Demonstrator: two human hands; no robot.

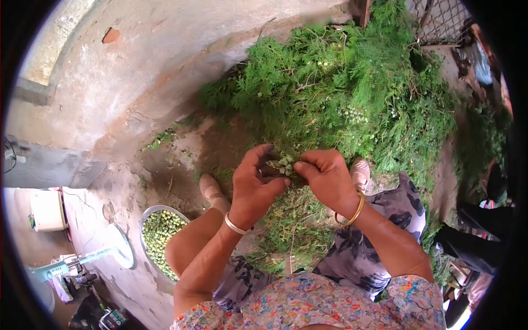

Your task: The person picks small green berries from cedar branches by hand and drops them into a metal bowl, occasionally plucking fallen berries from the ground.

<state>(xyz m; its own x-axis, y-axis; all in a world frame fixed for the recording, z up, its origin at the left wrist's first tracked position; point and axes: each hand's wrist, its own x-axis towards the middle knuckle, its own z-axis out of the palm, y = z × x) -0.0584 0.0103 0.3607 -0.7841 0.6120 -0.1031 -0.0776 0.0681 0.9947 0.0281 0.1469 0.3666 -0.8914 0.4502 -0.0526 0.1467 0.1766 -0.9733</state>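
In front of my body, both hands meet at a small evergreen sprig with pale green seed cones (284,163). My left hand (252,184), with a white bangle at the wrist, curls its fingers and thumb about the cones from the left. My right hand (330,173), wearing a gold bangle, pinches the sprig's other side between thumb and forefinger. Fingers partly hide the cones. At my left knee, a round metal basin (144,224) holds many green cones.
A big heap of cut evergreen branches (341,88) lies ahead and to the right, with loose clippings between my feet. A plastered wall (137,71) rises at the left. Beyond the basin stands a pale blue fan (120,246). A person's dark-clothed legs (467,245) show at the right.
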